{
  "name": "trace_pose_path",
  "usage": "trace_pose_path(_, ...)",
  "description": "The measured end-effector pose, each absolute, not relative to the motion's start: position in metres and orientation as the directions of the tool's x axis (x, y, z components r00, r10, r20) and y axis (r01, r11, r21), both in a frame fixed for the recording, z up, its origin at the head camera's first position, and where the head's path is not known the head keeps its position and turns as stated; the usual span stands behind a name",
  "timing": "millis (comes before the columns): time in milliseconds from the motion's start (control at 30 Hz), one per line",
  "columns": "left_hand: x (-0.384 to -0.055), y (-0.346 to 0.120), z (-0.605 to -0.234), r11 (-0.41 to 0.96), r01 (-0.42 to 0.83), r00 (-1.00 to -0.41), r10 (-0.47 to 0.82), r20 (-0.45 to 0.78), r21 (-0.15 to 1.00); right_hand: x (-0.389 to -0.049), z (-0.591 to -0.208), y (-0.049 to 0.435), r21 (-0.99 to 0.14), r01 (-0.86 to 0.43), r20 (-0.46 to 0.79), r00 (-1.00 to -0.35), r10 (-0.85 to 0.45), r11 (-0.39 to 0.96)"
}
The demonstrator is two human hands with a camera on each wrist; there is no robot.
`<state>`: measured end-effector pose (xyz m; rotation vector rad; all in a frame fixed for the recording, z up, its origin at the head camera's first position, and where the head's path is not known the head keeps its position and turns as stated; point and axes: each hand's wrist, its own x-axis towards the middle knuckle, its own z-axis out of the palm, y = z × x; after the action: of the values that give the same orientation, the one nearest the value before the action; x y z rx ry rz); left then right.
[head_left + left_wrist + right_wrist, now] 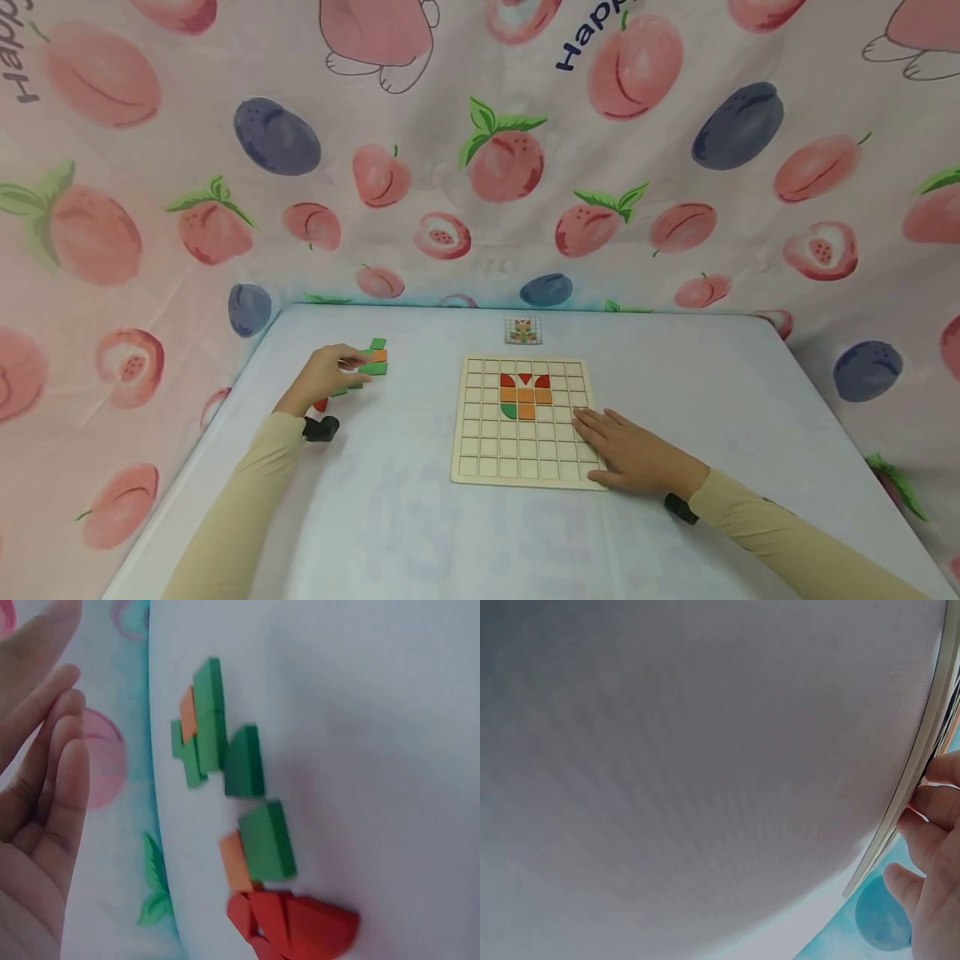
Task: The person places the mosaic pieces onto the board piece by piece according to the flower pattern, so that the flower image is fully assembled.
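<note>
My left hand (328,373) hovers over loose pieces at the left of the table. In the left wrist view its thumb and slightly bent fingers (69,787) are apart, with nothing seen between them. Below lie green blocks (264,841), an orange block (237,864) and red blocks (322,927). A square wooden grid board (480,450) lies mid-table. My right hand (637,454) rests on its right edge, fingers extended. Set in the grid are red pieces (526,380), orange squares (527,411) and a green rounded piece (509,411).
A small pattern card (522,330) lies behind the board, showing a red, orange and green figure on a grid. White cloth (405,517) covers the table. Behind it hangs a fruit-print curtain (480,267). Dark wrist devices (321,429) sit under both wrists.
</note>
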<state>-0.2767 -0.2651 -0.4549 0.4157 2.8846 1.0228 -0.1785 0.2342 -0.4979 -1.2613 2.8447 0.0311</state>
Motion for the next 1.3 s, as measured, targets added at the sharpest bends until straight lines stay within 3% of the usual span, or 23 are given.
trace_pose_path(200, -0.275, -0.282, -0.465, 0.771, 0.13, -0.985, 0.174, -0.009, 0.624, -0.178, -0.497, 0.233, -0.001, -0.737, -0.053, -0.675, -0.736, 0.676)
trace_pose_path(400, -0.275, -0.29, -0.477, 0.797, 0.104, -0.986, 0.16, -0.042, 0.595, -0.178, -0.495, 0.232, -0.008, -0.733, -0.071, -0.679, -0.731, 0.681)
trace_pose_path(733, -0.279, -0.291, -0.487, 0.836, 0.12, -0.983, 0.177, -0.056, 0.535, -0.178, -0.494, 0.232, -0.001, -0.724, -0.086, -0.687, -0.722, 0.69)
trace_pose_path(1300, -0.281, -0.274, -0.493, 0.82, 0.166, -0.974, 0.224, -0.04, 0.548, -0.179, -0.496, 0.233, 0.006, -0.734, -0.069, -0.678, -0.732, 0.68)
